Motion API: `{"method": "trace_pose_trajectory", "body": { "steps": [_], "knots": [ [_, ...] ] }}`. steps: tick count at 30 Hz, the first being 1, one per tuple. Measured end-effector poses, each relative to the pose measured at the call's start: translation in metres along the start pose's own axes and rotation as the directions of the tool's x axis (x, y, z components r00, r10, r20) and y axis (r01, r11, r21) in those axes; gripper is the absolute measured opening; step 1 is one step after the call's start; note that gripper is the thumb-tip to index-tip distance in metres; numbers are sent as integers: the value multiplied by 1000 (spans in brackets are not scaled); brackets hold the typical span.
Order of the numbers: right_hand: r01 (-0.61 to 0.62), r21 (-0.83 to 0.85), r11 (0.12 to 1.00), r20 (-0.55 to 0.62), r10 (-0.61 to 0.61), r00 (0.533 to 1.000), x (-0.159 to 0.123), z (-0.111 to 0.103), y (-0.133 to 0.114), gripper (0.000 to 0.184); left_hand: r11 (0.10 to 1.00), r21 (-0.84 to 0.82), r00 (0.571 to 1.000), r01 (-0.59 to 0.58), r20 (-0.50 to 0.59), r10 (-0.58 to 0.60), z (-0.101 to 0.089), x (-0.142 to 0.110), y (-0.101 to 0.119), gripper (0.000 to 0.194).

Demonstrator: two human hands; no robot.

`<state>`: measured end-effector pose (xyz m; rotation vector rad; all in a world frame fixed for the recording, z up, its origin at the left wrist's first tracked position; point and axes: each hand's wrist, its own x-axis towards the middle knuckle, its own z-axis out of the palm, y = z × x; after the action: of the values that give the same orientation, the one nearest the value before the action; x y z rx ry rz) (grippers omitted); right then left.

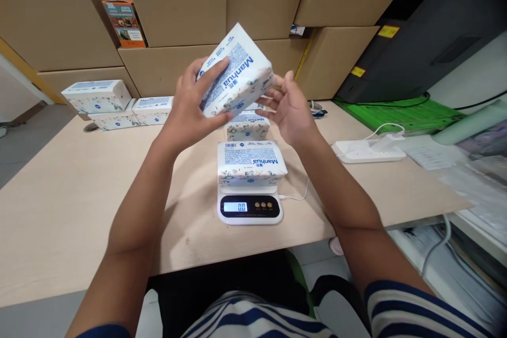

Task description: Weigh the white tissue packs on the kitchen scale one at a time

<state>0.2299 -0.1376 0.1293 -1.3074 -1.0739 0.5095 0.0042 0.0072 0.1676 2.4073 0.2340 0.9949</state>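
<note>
My left hand (194, 105) grips a white and blue tissue pack (237, 71), holding it tilted in the air above the table. My right hand (291, 108) hovers just right of the pack with fingers spread, fingertips near its lower right corner. Below them a second tissue pack (251, 161) lies on a small white digital scale (249, 208) whose display reads 0.0. A third tissue pack (247, 127) lies on the table just behind the scale.
Several more tissue packs (114, 103) lie at the far left of the beige table (71, 195). Cardboard boxes (174, 5) are stacked along the back. A white power strip (368, 150) with cables, a green mat (400, 113) and a black machine (428, 37) stand right.
</note>
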Motion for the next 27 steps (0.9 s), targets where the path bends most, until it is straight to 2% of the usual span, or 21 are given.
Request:
{"method": "trace_pose_trajectory", "body": {
  "steps": [2,4,8,12,14,17,19,22,25,27],
  "knots": [
    [44,-89,995,-52,-49,997,-1,-4,0,101,998,57,999,6,-39,-3,1,0,1,97],
    [41,-122,992,-61,-49,997,-2,-3,1,102,992,129,999,3,-34,2,5,1,-1,95],
    [0,-97,995,-20,-2,1000,-5,4,3,105,968,248,997,-42,71,25,22,2,1,95],
    [-27,-24,999,-49,25,998,4,0,12,99,969,229,990,-93,129,64,33,5,3,92],
    [-48,3,999,-57,48,997,15,-10,23,94,975,205,994,-85,86,69,31,8,-2,91],
    [-86,28,996,-72,88,993,37,-29,47,90,984,169,998,-49,-40,57,22,9,-19,98],
    [-130,73,989,-97,137,986,50,-42,64,92,988,153,994,2,-104,14,19,7,-34,107],
    [-232,165,958,-100,251,963,61,-52,85,95,969,194,986,156,-96,-139,23,5,-50,117],
    [-294,180,939,-79,312,947,62,-52,94,86,919,261,951,295,9,-308,34,3,-51,116],
    [-303,156,940,-71,316,946,61,-50,95,83,893,250,905,375,112,-411,42,2,-47,108]
  ]
}}
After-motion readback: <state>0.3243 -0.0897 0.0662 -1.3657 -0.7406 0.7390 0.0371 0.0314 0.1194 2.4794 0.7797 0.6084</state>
